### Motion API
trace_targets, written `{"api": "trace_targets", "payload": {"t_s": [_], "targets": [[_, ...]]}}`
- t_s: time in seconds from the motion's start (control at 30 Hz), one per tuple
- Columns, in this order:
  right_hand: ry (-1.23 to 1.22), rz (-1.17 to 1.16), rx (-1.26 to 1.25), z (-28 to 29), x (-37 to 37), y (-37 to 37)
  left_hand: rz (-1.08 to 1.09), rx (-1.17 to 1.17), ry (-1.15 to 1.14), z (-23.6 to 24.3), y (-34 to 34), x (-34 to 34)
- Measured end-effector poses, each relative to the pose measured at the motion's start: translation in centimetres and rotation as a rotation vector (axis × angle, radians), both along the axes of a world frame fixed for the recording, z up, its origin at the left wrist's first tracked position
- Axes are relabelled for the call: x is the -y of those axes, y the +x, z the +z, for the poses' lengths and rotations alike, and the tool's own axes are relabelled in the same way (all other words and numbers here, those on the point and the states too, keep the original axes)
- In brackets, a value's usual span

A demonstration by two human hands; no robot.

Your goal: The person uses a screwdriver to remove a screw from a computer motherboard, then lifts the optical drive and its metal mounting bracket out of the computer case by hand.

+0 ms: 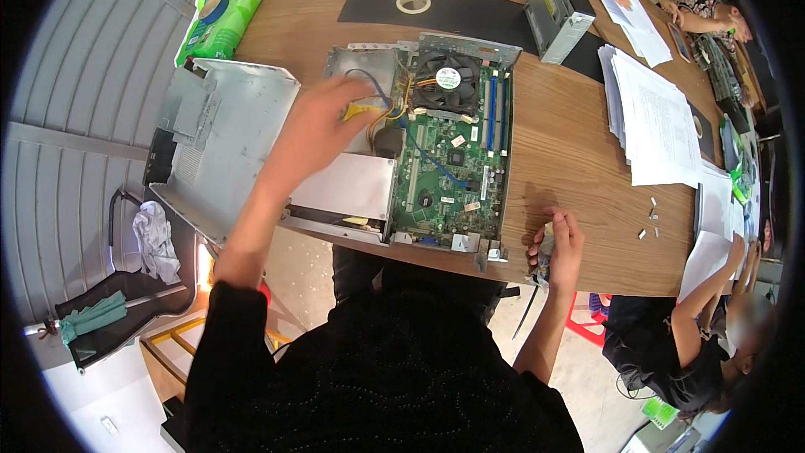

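Note:
An opened desktop computer case lies on the table before me, its green motherboard (444, 164) and black cooling fan (444, 101) exposed. My left hand (314, 130) is over the left half of the case, beside the blue and yellow cables (387, 117). Motion blurs its fingers, and a yellow piece (362, 109) shows at their tips; whether they grip it is unclear. At the table's front edge my right hand (563, 250) is closed around what looks like a screwdriver (526, 312), its thin dark shaft pointing down past the edge. Its grey handle is mostly hidden.
The detached case cover (239, 126) lies at the left, by a green bag (220, 13). Behind stand a tape roll (412, 3) on a black mat and a drive-like metal box (558, 13). Papers (658, 117) and small white bits (654, 216) lie right, near other people.

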State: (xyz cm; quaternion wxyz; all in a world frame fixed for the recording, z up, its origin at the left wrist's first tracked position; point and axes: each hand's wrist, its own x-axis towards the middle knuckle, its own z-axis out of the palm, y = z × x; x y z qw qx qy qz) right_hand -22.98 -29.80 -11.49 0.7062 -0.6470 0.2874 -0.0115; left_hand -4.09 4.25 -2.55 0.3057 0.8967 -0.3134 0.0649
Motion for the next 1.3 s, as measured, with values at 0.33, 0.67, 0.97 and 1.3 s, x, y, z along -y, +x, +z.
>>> {"api": "trace_targets", "payload": {"t_s": [0.33,0.67,0.97,1.3], "targets": [[0.028,-0.055,0.075,-0.6,0.4,-0.4,-0.324,-0.204,0.159,-3.5,7.8,5.3],[0.028,-0.004,0.067,-0.5,0.7,-0.3,-0.245,-0.139,0.215,-2.8,7.5,5.9],[0.048,-0.017,0.121,-0.8,0.4,-0.6,-0.105,-0.166,-0.029,0.3,5.4,0.3],[-0.044,0.020,0.030,-1.0,0.0,0.1,0.044,-0.040,0.088,-5.7,2.2,-8.6]]}}
